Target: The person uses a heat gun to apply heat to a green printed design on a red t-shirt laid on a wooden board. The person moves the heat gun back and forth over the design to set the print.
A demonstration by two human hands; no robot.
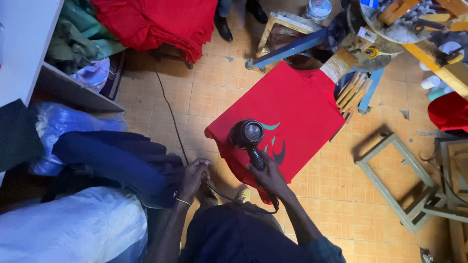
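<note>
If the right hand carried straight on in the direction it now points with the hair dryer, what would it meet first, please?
Most likely the red shirt on its platen: the right hand aims the black hair dryer at the printed design just ahead. How far above the cloth it sits is unclear.

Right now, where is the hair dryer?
In the head view the black hair dryer sits centre frame, gripped by the right hand and held over the printed design on the red shirt on the platen.

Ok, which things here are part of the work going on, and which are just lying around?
In use: hair dryer in the right hand; its cord at the left hand; red shirt.
Lying about: wooden frame, stacked red cloth, blue bag.
</note>
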